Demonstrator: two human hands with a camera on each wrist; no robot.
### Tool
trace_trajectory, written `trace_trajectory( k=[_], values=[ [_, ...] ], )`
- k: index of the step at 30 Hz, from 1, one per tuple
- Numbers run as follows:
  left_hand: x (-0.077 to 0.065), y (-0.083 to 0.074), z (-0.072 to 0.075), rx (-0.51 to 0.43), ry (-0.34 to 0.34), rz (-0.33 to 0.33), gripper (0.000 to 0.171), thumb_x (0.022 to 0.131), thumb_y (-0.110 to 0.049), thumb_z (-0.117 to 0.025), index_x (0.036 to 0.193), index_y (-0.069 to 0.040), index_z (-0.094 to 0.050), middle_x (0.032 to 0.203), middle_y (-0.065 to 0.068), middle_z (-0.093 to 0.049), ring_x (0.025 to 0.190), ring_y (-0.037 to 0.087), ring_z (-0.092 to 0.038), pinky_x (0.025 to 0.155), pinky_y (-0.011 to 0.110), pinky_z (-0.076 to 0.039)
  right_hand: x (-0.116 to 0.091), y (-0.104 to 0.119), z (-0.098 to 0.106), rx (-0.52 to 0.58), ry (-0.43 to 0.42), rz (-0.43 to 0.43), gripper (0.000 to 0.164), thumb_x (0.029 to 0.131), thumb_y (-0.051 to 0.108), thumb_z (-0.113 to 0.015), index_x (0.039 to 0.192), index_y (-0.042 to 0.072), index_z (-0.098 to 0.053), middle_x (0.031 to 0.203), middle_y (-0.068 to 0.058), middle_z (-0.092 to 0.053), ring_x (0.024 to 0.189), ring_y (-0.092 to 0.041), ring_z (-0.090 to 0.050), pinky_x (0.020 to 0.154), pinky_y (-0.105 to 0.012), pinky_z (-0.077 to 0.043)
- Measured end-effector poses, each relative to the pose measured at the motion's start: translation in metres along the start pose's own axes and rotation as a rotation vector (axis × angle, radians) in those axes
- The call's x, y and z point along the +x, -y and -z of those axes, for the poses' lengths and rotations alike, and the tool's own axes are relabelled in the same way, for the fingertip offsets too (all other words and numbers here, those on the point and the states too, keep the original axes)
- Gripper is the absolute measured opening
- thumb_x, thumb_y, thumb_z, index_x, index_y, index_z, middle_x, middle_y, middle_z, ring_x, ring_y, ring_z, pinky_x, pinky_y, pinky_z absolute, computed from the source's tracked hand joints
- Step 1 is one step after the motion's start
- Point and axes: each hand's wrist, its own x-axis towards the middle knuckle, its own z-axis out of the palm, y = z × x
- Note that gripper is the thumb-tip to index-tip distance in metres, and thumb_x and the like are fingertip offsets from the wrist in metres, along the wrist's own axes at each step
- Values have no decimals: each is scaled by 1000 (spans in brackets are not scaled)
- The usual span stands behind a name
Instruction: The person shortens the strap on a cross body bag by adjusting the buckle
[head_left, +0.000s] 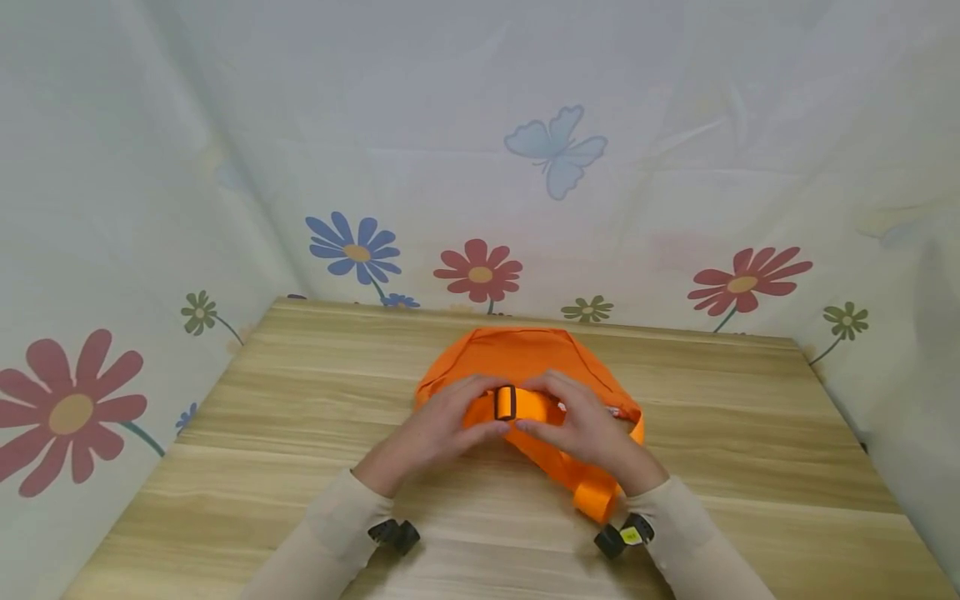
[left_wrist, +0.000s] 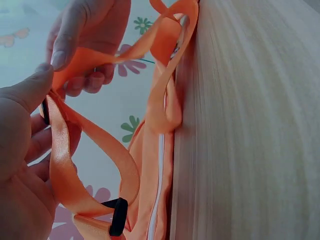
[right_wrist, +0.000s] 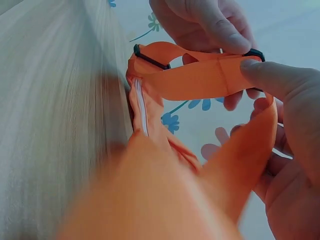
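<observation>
An orange waist bag with a white zipper lies on the table. Its orange strap is raised in front of it, and a black slide buckle sits on the strap between both hands. My left hand pinches the strap at the buckle's left side. From the right, my right hand pinches the strap close to the buckle, thumb and fingers on it. A second black buckle shows lower on the strap in the left wrist view. The strap's other part loops down near the right wrist.
The wooden table carries the bag near its middle. Behind it hangs a white cloth printed with flowers and a butterfly. Black wrist cameras are strapped to the sleeves.
</observation>
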Motion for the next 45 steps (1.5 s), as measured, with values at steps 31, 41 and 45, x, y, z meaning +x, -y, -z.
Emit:
trace_trajectory(
  k=[31,41,45],
  values=[
    [-2,4,6,-116,-134,-135,49,92,-26,-88,135,-15,-67,132,-2,-73,118,18,-67,107,44,-59,-5,1,6,37,18,41,38,101,29,-79,137,20,-69,124,7,-71,100,-10,-63,88,-27,-58],
    [-2,5,5,-111,-151,-202,42,94,-25,-86,132,-12,-70,126,0,-75,113,17,-69,101,38,-61,-5,5,2,21,2,98,41,100,26,-80,138,18,-69,123,6,-71,100,-10,-63,85,-27,-57],
    [-1,4,4,-92,-144,-221,46,91,-25,-89,132,-13,-70,124,-1,-75,110,15,-69,98,34,-62,-4,6,0,5,12,115,43,99,25,-81,139,15,-68,125,4,-72,104,-12,-64,89,-28,-58]
  ],
)
